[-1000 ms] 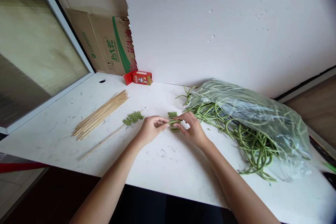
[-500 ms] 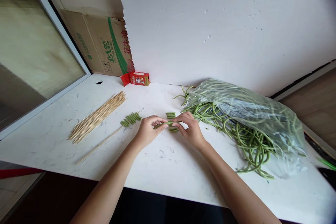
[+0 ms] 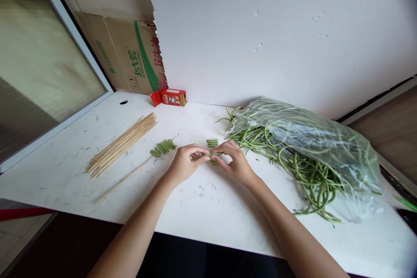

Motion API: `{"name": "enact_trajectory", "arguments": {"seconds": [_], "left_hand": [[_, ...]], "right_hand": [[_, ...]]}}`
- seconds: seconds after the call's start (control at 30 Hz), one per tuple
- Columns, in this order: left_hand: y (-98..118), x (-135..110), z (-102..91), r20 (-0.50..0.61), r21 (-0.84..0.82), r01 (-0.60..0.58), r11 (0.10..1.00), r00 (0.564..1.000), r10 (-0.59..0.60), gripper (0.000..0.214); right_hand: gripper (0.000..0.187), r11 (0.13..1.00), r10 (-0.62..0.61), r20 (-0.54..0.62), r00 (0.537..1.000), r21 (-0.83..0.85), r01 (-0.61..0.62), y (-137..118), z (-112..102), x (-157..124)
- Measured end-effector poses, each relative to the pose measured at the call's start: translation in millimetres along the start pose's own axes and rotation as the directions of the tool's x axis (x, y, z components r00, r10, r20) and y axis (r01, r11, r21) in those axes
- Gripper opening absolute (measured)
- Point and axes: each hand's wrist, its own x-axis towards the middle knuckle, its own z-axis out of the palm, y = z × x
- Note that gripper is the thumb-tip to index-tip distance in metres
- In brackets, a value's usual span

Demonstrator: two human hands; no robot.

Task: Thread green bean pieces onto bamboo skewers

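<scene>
Over the middle of the white table (image 3: 208, 208), my left hand (image 3: 184, 164) and my right hand (image 3: 235, 161) pinch the two ends of one long green bean (image 3: 206, 155) between them. Both hands are closed on it, fingertips almost touching. A few short cut bean pieces (image 3: 212, 142) lie just behind the hands. Left of them lies a wooden skewer with bean pieces threaded on its tip (image 3: 163, 146).
A bundle of bare bamboo skewers (image 3: 121, 144) lies at the left. A clear plastic bag of long beans (image 3: 302, 147) spills open at the right. A small red carton (image 3: 170, 97) and a cardboard box (image 3: 128, 54) stand against the wall. A framed panel (image 3: 42, 65) leans at far left.
My hands have drawn slightly closer together on the bean, and the bean now shows as a thin strand between them. Nothing else on the table has moved.
</scene>
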Motion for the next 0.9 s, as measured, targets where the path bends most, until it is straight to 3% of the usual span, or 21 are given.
{"name": "enact_trajectory", "arguments": {"seconds": [0.23,0.53,0.73,0.9], "left_hand": [[0,-1,-1.3,0.008,0.014,-0.021,1.000,1.000,0.021,0.019],[5,-2,-0.3,0.054,0.015,-0.035,0.999,0.998,0.034,0.022],[6,-2,1.7,0.052,0.033,-0.072,0.997,0.996,0.070,0.018],[10,-2,0.6,0.030,0.008,-0.129,0.992,0.991,0.129,0.016]], "right_hand": [[0.017,1.000,0.028,0.042,0.999,0.003,-0.028,-1,-1,0],[0.019,1.000,-0.019,-0.099,0.995,0.000,0.019,6,3,-2],[0.018,0.993,0.055,-0.140,0.989,0.114,-0.039,-2,7,-3],[0.020,0.933,0.166,-0.121,0.979,0.342,-0.116,-4,11,-3]]}}
